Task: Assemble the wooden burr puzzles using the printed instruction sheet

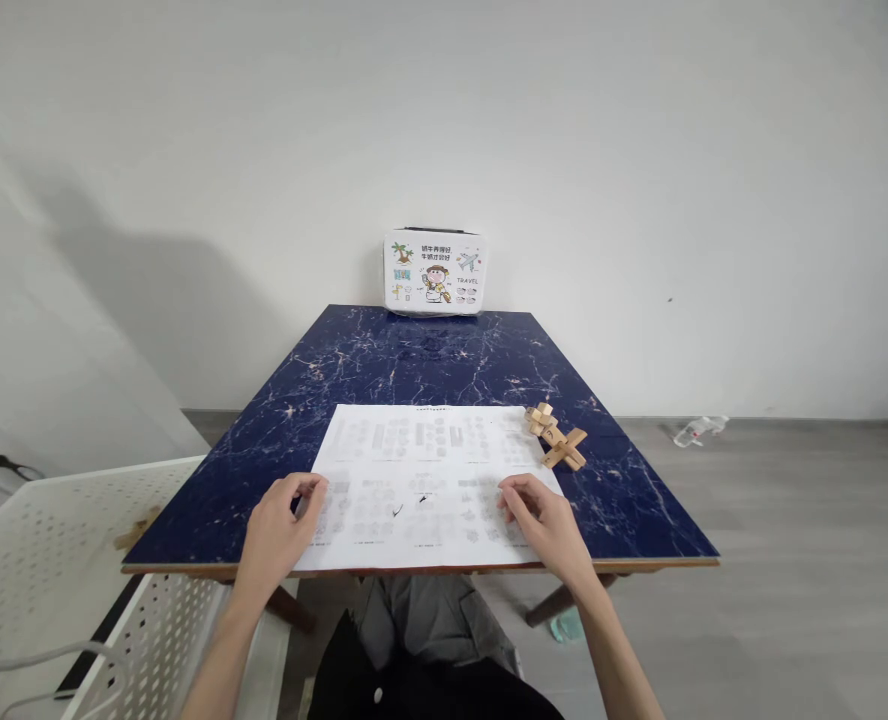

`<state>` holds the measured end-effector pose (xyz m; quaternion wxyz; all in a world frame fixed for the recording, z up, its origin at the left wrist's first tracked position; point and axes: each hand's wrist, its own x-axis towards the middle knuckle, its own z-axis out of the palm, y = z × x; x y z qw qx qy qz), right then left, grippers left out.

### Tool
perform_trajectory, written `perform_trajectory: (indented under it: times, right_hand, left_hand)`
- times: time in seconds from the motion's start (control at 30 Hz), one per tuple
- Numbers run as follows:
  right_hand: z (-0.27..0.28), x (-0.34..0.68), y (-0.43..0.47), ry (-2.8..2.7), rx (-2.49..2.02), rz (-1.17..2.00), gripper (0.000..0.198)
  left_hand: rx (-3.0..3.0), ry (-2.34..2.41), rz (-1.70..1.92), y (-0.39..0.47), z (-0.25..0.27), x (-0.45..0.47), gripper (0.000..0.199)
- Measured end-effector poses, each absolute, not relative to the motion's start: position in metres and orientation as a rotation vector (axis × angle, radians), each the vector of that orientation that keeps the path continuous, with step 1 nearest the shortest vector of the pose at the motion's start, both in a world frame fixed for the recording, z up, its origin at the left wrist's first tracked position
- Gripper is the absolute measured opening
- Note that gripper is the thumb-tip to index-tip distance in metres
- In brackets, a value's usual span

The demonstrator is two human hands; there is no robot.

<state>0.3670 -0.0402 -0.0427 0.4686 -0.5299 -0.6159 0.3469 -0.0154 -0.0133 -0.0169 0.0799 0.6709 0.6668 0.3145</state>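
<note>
A white printed sheet [406, 450] lies flat on the near half of the dark blue marbled table [444, 355]. My left hand [283, 520] rests at the sheet's left edge, fingers loosely curved, with a gap between thumb and index finger. Over the sheet's right part, my right hand [549, 522] rests in a similar relaxed curl, holding nothing that I can see. Beyond the right hand, an interlocking wooden block puzzle [540, 419] and a cross-shaped wooden puzzle [565, 450] sit at the sheet's upper right corner. Two small dark marks or bits [397, 511] show on the sheet.
Against the wall at the table's far edge stands a white case [435, 272] with cartoon prints. A white perforated rack [151, 640] with a cable is at the left, a wooden piece [136, 528] on it. A clear plastic item [700, 431] lies on the floor at right.
</note>
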Motion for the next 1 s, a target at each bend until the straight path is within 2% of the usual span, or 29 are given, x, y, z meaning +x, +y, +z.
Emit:
perform_trajectory:
  times: [1.0]
  right_hand:
    - [-0.0448,0.3685,-0.0397,-1.509,-1.31,0.845,0.041]
  left_hand:
    - [1.998,2.002,0.959,-0.0157,-0.0123,-0.0137,0.039]
